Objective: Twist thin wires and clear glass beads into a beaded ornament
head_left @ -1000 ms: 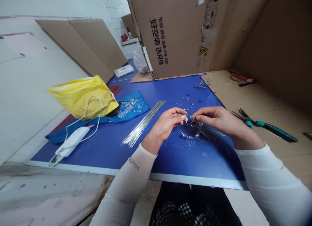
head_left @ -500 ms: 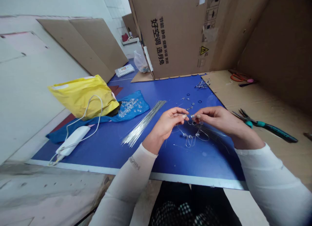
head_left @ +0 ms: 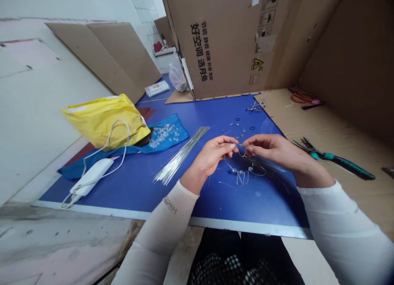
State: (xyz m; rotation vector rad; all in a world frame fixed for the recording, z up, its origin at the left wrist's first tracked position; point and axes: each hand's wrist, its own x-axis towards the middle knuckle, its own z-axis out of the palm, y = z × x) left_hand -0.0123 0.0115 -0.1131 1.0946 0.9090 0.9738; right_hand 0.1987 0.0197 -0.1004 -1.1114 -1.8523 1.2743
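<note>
Between my two hands hangs a thin wire piece with clear beads, looped and dangling over the blue table. My left hand pinches the wire between thumb and index finger. Close beside it on the right, my right hand has its thumb and fingers closed on the same piece, near a bead they mostly hide. A bundle of straight silvery wires lies left of my left hand. More thin wires lie beneath my right hand.
Clear beads rest on a blue bag, beside a yellow bag and a white power strip. Green-handled pliers and orange scissors lie on cardboard at right. A large cardboard box stands behind.
My right fingers have closed over the bead that showed between my hands. The hanging beads have shifted slightly right.
</note>
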